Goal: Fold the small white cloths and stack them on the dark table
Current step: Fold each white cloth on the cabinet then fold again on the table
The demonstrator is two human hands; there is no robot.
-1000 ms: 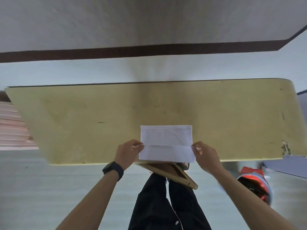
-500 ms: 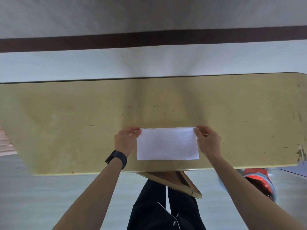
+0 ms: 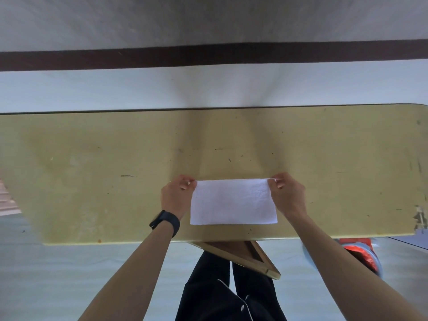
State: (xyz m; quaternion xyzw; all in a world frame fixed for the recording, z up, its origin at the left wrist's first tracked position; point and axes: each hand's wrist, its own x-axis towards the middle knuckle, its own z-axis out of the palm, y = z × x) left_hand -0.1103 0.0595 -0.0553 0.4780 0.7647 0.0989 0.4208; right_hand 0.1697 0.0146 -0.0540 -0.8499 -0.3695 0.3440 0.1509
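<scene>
Your L hand (image 3: 176,197) & R hand (image 3: 287,195) fingers pinch the folded cloth's (image 3: 233,202) far corners, cloth flat on worktop (image 3: 92,181).

We stand in a plain, bare indoor room: scuffed yellow-green rectangular tabletop (image 3: 92,181), pale grey floor (image 3: 69,279), white wall (image 3: 208,19) with dark brown skirting band (image 3: 208,55).

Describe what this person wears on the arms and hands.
No sleeves show: the left forearm and right forearm are bare. The left hand and right hand have no gloves, and no rings show. A black wristband, like a watch or tracker, circles the left wrist.
</scene>
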